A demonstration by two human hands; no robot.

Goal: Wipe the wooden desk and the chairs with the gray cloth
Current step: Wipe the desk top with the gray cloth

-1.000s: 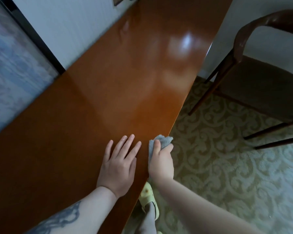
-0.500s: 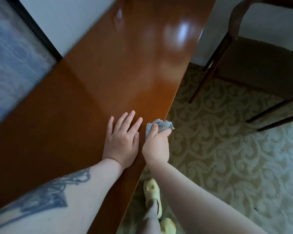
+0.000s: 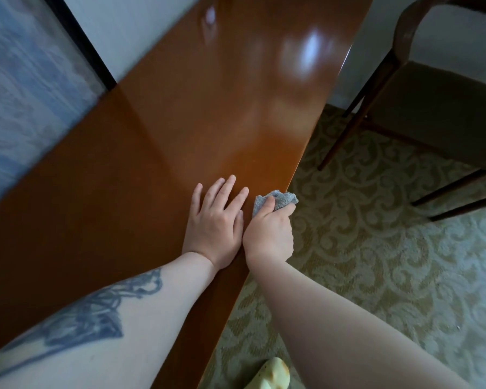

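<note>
Your right hand (image 3: pixel 268 234) grips the gray cloth (image 3: pixel 275 199): the fingers are curled round it and the thumb lies on top, with the cloth bunched and sticking out past the knuckles toward 12 o'clock. You hold it against the right edge of the wooden desk (image 3: pixel 180 122), a little below the middle of the head view, and part of the cloth hangs over the edge above the carpet (image 3: pixel 376 262).

Your left hand (image 3: pixel 215 220) lies flat on the desk top, at 9 o'clock of the right hand and just beside it. Its fingers are straight and a little spread, and it holds nothing. A dark tattoo (image 3: pixel 96 318) shows on your left forearm.

The desk top is glossy brown and runs from 7 o'clock to 12 o'clock of the picture, with bright reflections near its far end. One chair (image 3: pixel 446 113) with dark wooden frame and dark seat stands at 2 o'clock, on the patterned carpet, well apart from your hands. A yellow shoe (image 3: pixel 272 374) shows at 6 o'clock, beside the desk edge.
</note>
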